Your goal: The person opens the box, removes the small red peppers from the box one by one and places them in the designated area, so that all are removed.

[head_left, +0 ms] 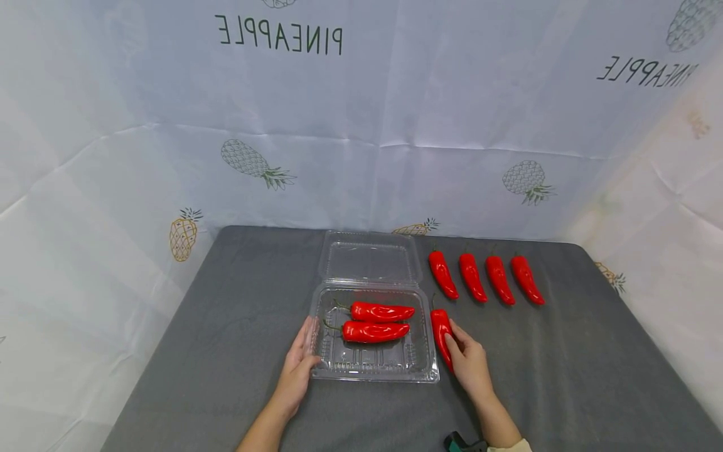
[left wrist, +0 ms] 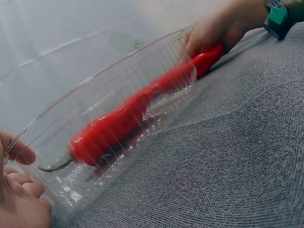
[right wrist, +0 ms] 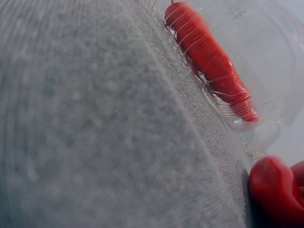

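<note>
A clear plastic clamshell container (head_left: 373, 374) lies with its lid folded back on the grey table. Inside its tray are two red chili peppers (head_left: 375, 332), stems to the left, one behind the other. My left hand (head_left: 296, 363) grips the tray's left side, thumb (left wrist: 23, 153) at the rim and the other fingers along the outer wall. Just right of the tray, my right hand (head_left: 470, 362) holds another red chili pepper (head_left: 440, 329) between thumb and fingers, its stem end pointing away from me. Only part of that pepper (right wrist: 275, 187) shows in the right wrist view.
Several red chili peppers (head_left: 472, 277) lie in a row at the table's back right. The open lid (head_left: 369, 258) lies behind the tray. A white cloth with pineapple prints (head_left: 361, 182) hangs behind the grey tabletop (head_left: 237, 326). A dark wrist strap (head_left: 464, 443) is on my right wrist.
</note>
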`<state>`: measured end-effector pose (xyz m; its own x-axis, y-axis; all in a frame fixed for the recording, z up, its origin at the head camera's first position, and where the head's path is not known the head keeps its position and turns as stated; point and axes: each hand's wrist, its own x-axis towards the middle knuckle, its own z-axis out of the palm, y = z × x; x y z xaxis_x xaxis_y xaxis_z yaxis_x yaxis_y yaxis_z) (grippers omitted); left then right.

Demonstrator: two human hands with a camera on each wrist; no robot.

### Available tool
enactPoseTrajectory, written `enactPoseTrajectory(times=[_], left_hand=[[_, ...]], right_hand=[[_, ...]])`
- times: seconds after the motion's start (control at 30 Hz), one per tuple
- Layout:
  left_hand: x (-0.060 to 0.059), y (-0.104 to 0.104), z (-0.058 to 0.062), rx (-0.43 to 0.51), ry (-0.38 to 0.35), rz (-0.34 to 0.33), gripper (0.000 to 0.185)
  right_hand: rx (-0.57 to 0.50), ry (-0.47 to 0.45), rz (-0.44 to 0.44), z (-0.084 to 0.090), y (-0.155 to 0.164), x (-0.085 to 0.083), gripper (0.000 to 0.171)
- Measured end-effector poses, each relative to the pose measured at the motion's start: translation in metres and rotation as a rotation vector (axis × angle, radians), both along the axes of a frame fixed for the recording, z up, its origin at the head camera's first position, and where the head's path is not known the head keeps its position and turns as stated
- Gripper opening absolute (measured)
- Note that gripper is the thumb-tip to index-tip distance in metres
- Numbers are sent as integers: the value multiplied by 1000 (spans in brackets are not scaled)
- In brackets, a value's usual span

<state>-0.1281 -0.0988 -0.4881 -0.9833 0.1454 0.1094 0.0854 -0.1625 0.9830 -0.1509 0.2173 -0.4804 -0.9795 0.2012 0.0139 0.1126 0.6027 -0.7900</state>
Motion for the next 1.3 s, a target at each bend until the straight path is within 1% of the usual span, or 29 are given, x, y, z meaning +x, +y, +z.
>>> enactPoseTrajectory(times=[0.3, 0.47, 0.63, 0.73, 0.8, 0.9, 1.0, 1.1, 1.2, 1.3], left_hand=[[0, 0, 2, -16, -34, 10, 77], [0, 0, 2, -16, -33, 7, 76], [0, 0, 1, -19, -37, 7, 76], [0, 0, 0, -17, -36, 5, 76], [-1, 0, 0, -15, -32, 3, 76], [-1, 0, 0, -11, -26, 3, 76], [-1, 0, 0, -11, -25, 4, 76], [-1, 0, 0, -12, -30, 5, 76], [0, 0, 0, -12, -33, 4, 76], [0, 0, 0, -11, -29, 4, 76]], right_hand=[[-10, 1, -7, 1, -3, -1, 44], [-9, -19, -8, 2, -4, -1, 45], [-1, 8, 0, 1, -4, -2, 44], [-16, -1, 7, 2, -2, -2, 45], [-27, -23, 9, 4, -1, -3, 46], [-44, -56, 8, 9, 2, -5, 49], [-34, -66, 16, 15, 4, -8, 50], [-12, -57, 41, 24, 5, -12, 50], [24, -28, 72, 34, 5, -18, 50], [51, 24, 99, 43, 6, -24, 49]])
